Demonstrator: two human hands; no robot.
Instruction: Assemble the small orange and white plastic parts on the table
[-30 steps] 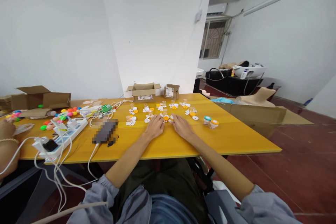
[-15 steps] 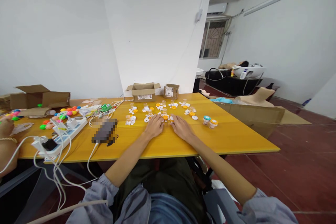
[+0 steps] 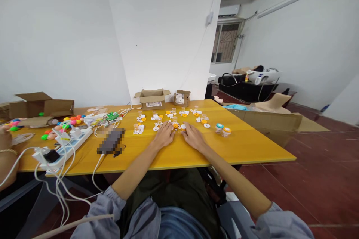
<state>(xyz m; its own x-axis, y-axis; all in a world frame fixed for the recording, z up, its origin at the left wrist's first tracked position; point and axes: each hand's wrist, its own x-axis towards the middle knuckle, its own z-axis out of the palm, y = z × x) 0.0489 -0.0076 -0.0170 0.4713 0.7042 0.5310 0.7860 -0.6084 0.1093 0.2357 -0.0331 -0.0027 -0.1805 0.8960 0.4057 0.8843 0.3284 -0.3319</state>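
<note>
On the yellow table (image 3: 252, 147), my left hand (image 3: 165, 134) lies flat, palm down, its fingers stretched forward among small white pieces. Just right of its fingertips is an orange lid (image 3: 175, 126). My right hand (image 3: 194, 135) curves in from the other side, thumb and fingertips around a small clear jar with a white lid (image 3: 183, 127). Its fingertips are partly hidden. Beyond both hands spread several clear cups (image 3: 154, 113), orange rings and loose white pieces (image 3: 138, 132). To the right stand two lidded jars, one with a teal lid (image 3: 219, 127) and one with an orange lid (image 3: 226, 130).
Left are a power strip (image 3: 70, 149) with cables, a blurred-out dark device (image 3: 111, 141), colourful balls (image 3: 73, 119) and another person's arm (image 3: 8, 160). Cardboard boxes (image 3: 153, 99) stand by the wall. Beyond the right edge is a large carton (image 3: 270, 125).
The view has shifted slightly. Both hands keep nearly the same place, and the pieces on the table lie as before.
</note>
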